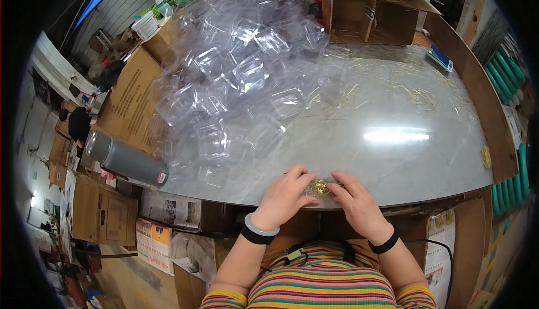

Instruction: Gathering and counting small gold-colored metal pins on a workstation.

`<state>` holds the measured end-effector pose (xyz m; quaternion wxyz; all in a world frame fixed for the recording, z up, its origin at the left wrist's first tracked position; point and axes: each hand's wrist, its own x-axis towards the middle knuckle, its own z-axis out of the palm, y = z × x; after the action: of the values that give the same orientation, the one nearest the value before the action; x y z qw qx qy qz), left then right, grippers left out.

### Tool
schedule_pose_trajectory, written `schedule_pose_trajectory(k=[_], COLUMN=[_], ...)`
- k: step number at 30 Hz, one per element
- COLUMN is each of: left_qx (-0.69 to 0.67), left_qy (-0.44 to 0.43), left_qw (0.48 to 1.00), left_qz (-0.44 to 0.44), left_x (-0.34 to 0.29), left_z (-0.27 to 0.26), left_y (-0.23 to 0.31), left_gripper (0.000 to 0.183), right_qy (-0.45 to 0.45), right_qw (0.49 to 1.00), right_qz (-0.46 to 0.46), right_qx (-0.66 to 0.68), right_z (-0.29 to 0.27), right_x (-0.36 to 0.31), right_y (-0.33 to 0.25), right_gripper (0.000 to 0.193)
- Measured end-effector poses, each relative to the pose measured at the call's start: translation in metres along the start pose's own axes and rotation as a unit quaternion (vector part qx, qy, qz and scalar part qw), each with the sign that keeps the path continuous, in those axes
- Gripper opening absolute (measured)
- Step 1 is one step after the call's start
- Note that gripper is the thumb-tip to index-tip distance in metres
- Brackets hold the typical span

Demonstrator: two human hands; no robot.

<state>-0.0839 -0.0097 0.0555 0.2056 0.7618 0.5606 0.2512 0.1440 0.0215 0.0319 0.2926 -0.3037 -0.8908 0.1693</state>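
Observation:
Near the front edge of the grey table [348, 157], my left hand [284, 196] and my right hand [357, 203] meet around a small bunch of thin gold-coloured pieces [320, 187]. The bunch appears to sit in clear plastic, mostly hidden by my fingers. My left fingers and thumb are bent around its left side. On the right, my thumb and fingers press against it. Beyond my left hand spreads a large heap of clear plastic boxes [247, 76], the nearest ones lying just ahead of it.
Loose gold-coloured sticks [418, 92] are scattered at the far right, near a blue box [439, 59]. A cardboard shelf [370, 19] stands at the back. At the left edge lies a grey bottle [126, 157]. A cardboard wall [477, 84] borders the right side.

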Motion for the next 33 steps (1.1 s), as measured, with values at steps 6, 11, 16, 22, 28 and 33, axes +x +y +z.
schedule_pose_trajectory(k=[6, 11, 16, 22, 28, 33], left_qx=[-0.052, 0.030, 0.031, 0.032, 0.024, -0.038], left_qy=[-0.006, 0.057, 0.012, 0.024, 0.093, 0.101], left_qw=[0.998, 0.997, 0.992, 0.993, 0.990, 0.989], left_qz=[-0.047, 0.048, 0.122, 0.113, 0.098, 0.104], left_x=[0.009, 0.010, 0.014, 0.016, 0.005, 0.008], left_z=[0.014, 0.013, 0.033, 0.039, 0.050, 0.049], left_y=[0.009, 0.018, 0.004, 0.002, -0.005, -0.004], left_gripper=[0.050, 0.066, 0.069, 0.055, 0.051, 0.047], right_qy=[-0.016, 0.019, 0.079, 0.077, -0.047, -0.080], right_qw=[0.999, 0.993, 0.983, 0.968, 0.998, 0.978], right_qz=[0.017, 0.068, 0.147, 0.133, 0.041, -0.007], right_qx=[0.022, 0.094, 0.075, 0.198, -0.022, -0.192], right_z=[0.001, -0.010, 0.005, 0.018, -0.049, -0.047], right_x=[0.000, -0.001, -0.014, 0.006, 0.052, 0.146], right_y=[0.003, -0.004, -0.027, -0.024, 0.024, 0.101], right_gripper=[0.040, 0.044, 0.061, 0.075, 0.048, 0.037])
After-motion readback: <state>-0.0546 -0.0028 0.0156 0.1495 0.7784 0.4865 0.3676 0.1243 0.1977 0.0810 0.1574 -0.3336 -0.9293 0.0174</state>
